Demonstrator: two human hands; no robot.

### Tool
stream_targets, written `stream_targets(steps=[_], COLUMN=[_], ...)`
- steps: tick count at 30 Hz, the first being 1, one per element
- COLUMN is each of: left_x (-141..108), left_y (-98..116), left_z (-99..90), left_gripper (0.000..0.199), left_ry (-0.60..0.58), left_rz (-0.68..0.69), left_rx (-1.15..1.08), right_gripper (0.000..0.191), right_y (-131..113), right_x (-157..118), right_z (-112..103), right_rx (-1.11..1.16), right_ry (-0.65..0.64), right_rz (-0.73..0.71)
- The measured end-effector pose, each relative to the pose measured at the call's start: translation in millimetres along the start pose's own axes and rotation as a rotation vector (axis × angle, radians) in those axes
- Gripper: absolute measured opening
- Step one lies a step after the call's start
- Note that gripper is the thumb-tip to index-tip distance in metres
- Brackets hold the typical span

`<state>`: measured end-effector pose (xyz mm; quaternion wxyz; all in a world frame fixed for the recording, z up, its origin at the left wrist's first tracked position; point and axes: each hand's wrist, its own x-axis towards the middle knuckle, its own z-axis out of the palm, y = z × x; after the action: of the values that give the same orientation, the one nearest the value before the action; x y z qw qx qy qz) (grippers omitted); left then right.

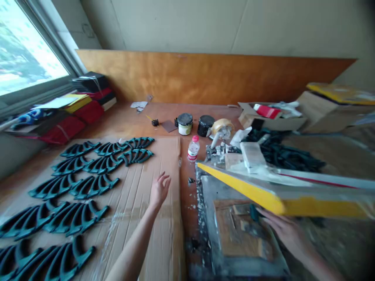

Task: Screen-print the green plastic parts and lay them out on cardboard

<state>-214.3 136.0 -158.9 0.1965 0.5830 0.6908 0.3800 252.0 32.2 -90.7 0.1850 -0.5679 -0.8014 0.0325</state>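
While the dark green ribbed parts (pixel 95 169) lie in rows on the cardboard (pixel 134 189), our left hand (pixel 161 189) hovers rightward of them, fingers loosely spread, holding nothing (well placed to avoid nudging a row). Farther right, a small dark green piece (pixel 254 213) sits on the wooden board (pixel 225 230); our right hand's (pixel 278 224) extended fingertips are at it, grip unclear. Beside the yellow-edged bar (pixel 243 189), light, careful fingers suit us best.

Frame edges cut off the nearest dark-green ribbed pieces (pixel 78 260).
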Motion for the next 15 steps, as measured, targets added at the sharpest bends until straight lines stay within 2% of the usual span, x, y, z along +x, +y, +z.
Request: stream_targets(steps=[3,5,7,9,12,15], left_x=[-40,-58,-67,-68,-65,-66], left_y=[68,116,163,204,249,271], left_z=[10.1,10.8,6.5,-1.2,-13.9,-23.6], left_gripper=[0.029,0.037,0.046,0.049,0.045,0.051], left_ry=[-0.12,-0.125,-0.039,0.111,0.283,0.263], left_rz=[-0.076,-0.133,-0.158,-0.121,-0.021,-0.007], left_rx=[-0.302,-0.532,-0.721,-0.842,-0.918,-0.889], right_gripper=[0.041,0.046,0.046,0.045,0.047,0.055], right_y=[-3,-10,-16,-19,-16,-10], right_x=[-8,-4,1,3,0,-6], right_z=[14,24,31,36,39,39], right_rx=[0.04,0.04,0.028,0.001,-0.061,-0.103], right_ry=[-0.11,-0.125,-0.094,-0.063,-0.035,-0.043], right_rz=[-0.139,-0.243,-0.324,-0.381,-0.455,-0.476])
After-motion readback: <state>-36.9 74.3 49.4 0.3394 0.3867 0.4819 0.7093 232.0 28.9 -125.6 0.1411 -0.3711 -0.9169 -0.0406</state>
